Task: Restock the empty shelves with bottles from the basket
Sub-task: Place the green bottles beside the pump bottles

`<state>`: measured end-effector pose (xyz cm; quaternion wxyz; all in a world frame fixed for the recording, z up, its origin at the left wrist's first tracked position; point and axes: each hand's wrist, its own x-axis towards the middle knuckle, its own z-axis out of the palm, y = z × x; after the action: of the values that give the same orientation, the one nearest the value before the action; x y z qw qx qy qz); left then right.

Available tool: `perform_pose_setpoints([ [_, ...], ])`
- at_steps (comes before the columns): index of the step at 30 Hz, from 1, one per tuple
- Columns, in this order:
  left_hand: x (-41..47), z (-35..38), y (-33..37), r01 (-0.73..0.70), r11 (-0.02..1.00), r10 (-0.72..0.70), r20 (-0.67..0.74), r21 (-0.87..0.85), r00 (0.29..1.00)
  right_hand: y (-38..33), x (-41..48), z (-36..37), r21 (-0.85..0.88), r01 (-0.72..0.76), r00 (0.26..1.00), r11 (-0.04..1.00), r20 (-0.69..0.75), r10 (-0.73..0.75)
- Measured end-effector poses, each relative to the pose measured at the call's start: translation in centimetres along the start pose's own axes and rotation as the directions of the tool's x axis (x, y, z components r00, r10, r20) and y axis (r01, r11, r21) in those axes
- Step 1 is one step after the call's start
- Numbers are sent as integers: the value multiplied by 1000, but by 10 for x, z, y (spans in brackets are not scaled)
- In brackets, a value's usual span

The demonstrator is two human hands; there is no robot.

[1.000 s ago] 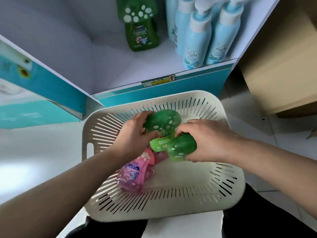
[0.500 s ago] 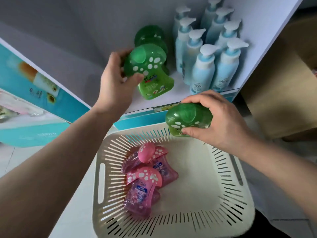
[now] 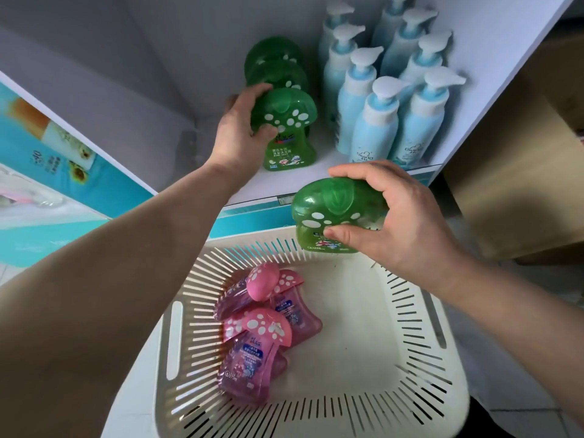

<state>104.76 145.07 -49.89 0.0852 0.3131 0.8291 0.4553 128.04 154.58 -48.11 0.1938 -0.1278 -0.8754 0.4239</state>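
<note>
Lowered since before, the left hand (image 3: 240, 137) grips a green bottle (image 3: 287, 131), seemingly upright on the shelf (image 3: 284, 184); the right hand (image 3: 395, 216) clasps a second green bottle (image 3: 328, 216), cap up, just short of the shelf edge.

Bottles (image 3: 252, 352) in basket (image 3: 363, 349), basket before shelf (image 3: 281, 183).

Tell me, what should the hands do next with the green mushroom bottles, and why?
Likely the left hand should let go of its green bottle: it looks upright on the shelf, in front of other green bottles, and the right hand holds a second bottle.
</note>
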Motion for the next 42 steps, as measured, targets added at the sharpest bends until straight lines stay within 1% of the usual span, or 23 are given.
perform_pose_setpoints([
  [2,-3,-2,1,11,1000,-11,-13,-8,1000,-5,4,1,26,17,999,1000,-29,-16],
  [5,-24,-15,6,8,1000,-7,-121,10,993,-12,17,2,40,50,997,998,-63,-47],
  [6,-35,-23,9,-13,1000,11,-137,-13,991,-15,24,3,25,66,995,997,-75,-64],
  [7,-46,-32,11,-30,998,24,-108,-55,994,-17,31,4,8,81,993,997,-85,-80],
  [8,-58,-40,15,-34,995,32,-26,-98,999,-19,40,5,-7,87,992,996,-92,-87],
  [9,-68,-44,17,-19,992,30,90,-124,995,-21,50,7,-20,86,991,996,-96,-88],
  [10,-77,-45,19,5,992,22,204,-128,979,-23,60,9,-28,81,992,996,-99,-84],
  [11,-82,-42,19,26,992,7,262,-121,965,-24,69,11,-33,79,992,996,-99,-82],
  [12,-84,-35,20,39,992,-9,242,-120,970,-26,77,14,-35,82,992,996,-95,-85],
  [14,-81,-20,21,74,986,-67,53,-150,996,-26,90,21,-42,102,992,994,-64,-105],
  [15,-76,-15,21,89,981,-98,-46,-173,994,-24,96,26,-46,118,992,992,-38,-120],
  [16,-71,-10,19,101,977,-124,-113,-190,986,-20,100,29,-42,125,992,991,-7,-125],
  [18,-65,0,14,122,973,-155,-165,-195,974,-12,106,35,-14,99,994,995,43,-98],
  [20,-65,8,6,139,970,-177,-182,-200,967,-5,107,40,-57,82,994,995,75,-78],
  [23,-66,15,-4,183,965,-216,-170,-186,962,1,106,47,-234,85,995,968,77,-69],
  [26,-63,17,-6,181,972,-205,-172,-149,964,5,108,49,-246,38,999,969,15,-35],
  [30,-59,17,-3,179,980,-192,-173,-85,966,6,109,47,-273,0,1000,962,-3,-1],
  [36,-60,20,-1,174,985,-170,-181,2,969,5,105,49,-331,25,999,943,-34,-38],
  [42,-64,26,-10,156,986,-144,-168,61,975,7,96,55,-354,55,994,934,-65,-83],
])
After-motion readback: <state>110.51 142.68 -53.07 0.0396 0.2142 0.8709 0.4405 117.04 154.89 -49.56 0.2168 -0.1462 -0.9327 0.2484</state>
